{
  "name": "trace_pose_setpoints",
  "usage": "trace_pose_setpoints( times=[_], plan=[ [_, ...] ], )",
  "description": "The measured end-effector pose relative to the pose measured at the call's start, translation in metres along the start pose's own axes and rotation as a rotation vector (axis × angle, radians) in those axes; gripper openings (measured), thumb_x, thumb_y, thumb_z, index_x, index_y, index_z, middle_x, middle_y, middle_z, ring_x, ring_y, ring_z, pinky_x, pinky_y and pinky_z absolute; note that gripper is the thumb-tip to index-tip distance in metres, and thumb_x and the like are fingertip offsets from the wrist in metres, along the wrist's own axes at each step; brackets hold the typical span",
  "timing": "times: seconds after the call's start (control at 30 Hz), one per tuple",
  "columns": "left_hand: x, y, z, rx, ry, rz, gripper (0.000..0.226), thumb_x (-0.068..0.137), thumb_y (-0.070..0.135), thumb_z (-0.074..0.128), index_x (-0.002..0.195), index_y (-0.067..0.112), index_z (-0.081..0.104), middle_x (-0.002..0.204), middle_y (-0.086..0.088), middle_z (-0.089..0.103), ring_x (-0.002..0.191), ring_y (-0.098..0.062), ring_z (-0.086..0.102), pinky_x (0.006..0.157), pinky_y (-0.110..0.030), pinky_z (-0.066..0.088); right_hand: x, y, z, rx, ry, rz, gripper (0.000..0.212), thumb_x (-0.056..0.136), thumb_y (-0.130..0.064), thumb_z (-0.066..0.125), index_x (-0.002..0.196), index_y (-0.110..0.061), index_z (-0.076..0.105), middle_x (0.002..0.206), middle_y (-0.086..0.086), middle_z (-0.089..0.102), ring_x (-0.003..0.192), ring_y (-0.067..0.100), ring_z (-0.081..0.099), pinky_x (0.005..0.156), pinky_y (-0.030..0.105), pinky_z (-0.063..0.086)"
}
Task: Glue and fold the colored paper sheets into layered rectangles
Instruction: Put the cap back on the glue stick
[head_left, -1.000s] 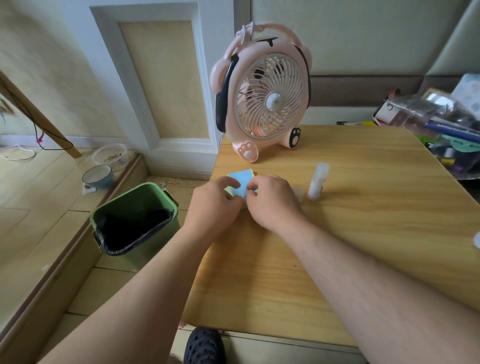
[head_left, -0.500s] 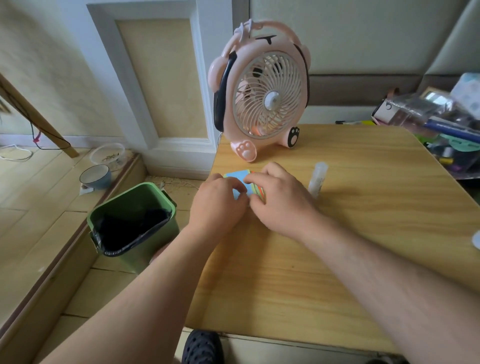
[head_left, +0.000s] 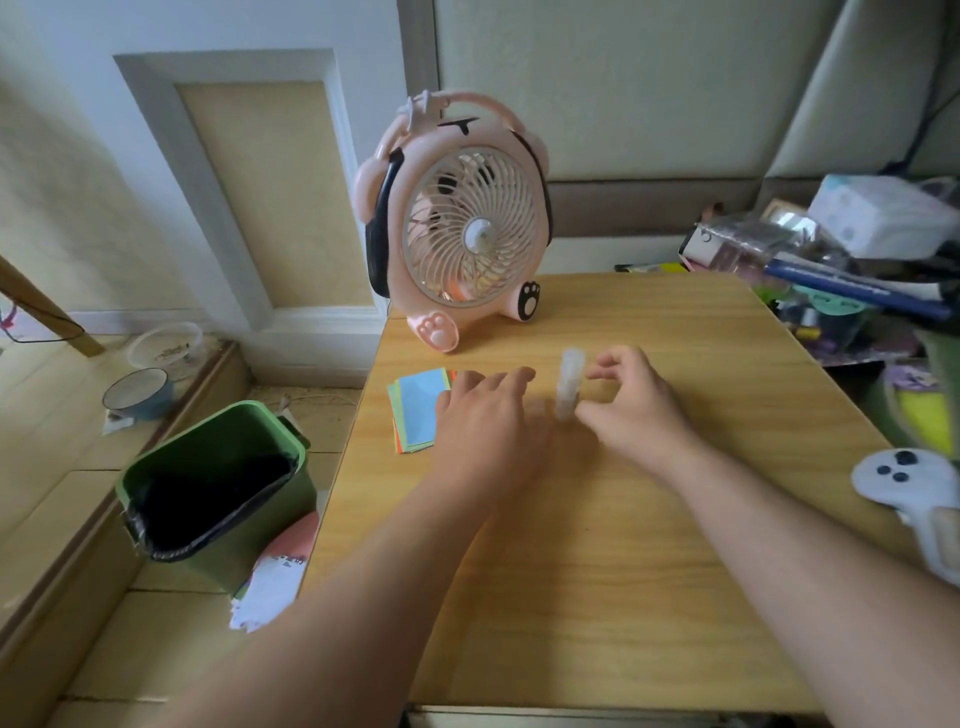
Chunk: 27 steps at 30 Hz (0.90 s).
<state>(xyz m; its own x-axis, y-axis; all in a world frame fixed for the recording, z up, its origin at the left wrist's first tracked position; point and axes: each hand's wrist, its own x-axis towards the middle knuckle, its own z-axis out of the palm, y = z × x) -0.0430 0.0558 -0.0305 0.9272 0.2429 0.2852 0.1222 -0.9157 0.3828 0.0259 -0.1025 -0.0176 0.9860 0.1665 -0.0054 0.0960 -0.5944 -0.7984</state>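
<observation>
Between my two hands, the translucent white glue stick (head_left: 570, 383) stands upright on the light wooden table (head_left: 597, 571); my right hand (head_left: 631, 410), fingers loosely curled and holding nothing, could knock it over if it closes off-centre. My left hand (head_left: 485, 421) lies flat, fingers straight, just right of the layered blue, green and orange paper rectangles (head_left: 420, 409), lying flat with staggered edges showing.

Nothing readable here tbh. The white paper slips (head_left: 270, 587) on the floor by the bin (head_left: 218, 483) have some dark print, but it's way too small and blurry to make out.
</observation>
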Motion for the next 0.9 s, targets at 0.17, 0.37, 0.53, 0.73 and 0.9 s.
trace_pose_setpoints(
  times=[0.17, 0.37, 0.53, 0.73, 0.9],
  plan=[
    [0.0, 0.008, 0.012, 0.136, 0.032, 0.072, 0.018, 0.092, 0.03, 0.053, 0.101, 0.032, 0.068, 0.098, 0.01, 0.073, 0.102, -0.027, 0.052, 0.076, -0.038, 0.03, 0.006, 0.002, 0.021, 0.02, -0.009, 0.002, 0.037, 0.087, -0.044, 0.075, 0.117, -0.032, 0.055, 0.112, -0.015, 0.066, 0.104, 0.013, 0.065, 0.089, 0.036, 0.055],
    [0.008, 0.007, -0.008, -0.537, -0.07, -0.14, 0.038, 0.1, 0.017, 0.045, 0.128, 0.032, 0.066, 0.118, -0.004, 0.06, 0.104, -0.016, 0.06, 0.085, -0.033, 0.048, 0.001, -0.012, 0.011, 0.407, -0.014, -0.035, 0.012, 0.096, -0.038, 0.072, 0.103, -0.029, 0.069, 0.09, -0.004, 0.077, 0.075, 0.02, 0.072, 0.075, 0.041, 0.059],
    [0.009, 0.02, -0.05, -1.463, -0.182, -0.487, 0.024, 0.092, 0.025, 0.059, 0.104, 0.024, 0.08, 0.095, -0.001, 0.057, 0.066, -0.013, 0.045, 0.059, -0.026, 0.034, -0.036, -0.059, -0.01, 0.818, -0.178, 0.085, 0.039, 0.106, -0.052, 0.046, 0.106, -0.017, 0.064, 0.065, 0.002, 0.05, 0.052, 0.015, 0.04, 0.048, 0.025, 0.03],
    [-0.015, 0.026, -0.068, -1.36, -0.276, -0.148, 0.048, 0.09, 0.063, 0.065, 0.115, 0.023, 0.074, 0.074, -0.005, 0.06, 0.078, -0.035, 0.048, 0.078, -0.047, 0.038, -0.076, -0.095, -0.008, 1.018, -0.279, 0.258, 0.055, 0.103, -0.064, 0.037, 0.09, -0.027, 0.074, 0.052, -0.001, 0.041, 0.045, 0.012, 0.029, 0.048, 0.023, 0.017],
    [-0.025, 0.033, -0.079, -1.435, -0.247, -0.198, 0.043, 0.084, 0.059, 0.073, 0.108, 0.023, 0.075, 0.07, -0.01, 0.062, 0.059, -0.02, 0.056, 0.067, -0.035, 0.05, -0.091, -0.101, -0.009, 1.331, -0.313, 0.494, 0.054, 0.109, -0.054, 0.037, 0.082, -0.018, 0.067, 0.053, -0.003, 0.032, 0.041, 0.01, 0.026, 0.044, 0.022, 0.017]
  ],
)
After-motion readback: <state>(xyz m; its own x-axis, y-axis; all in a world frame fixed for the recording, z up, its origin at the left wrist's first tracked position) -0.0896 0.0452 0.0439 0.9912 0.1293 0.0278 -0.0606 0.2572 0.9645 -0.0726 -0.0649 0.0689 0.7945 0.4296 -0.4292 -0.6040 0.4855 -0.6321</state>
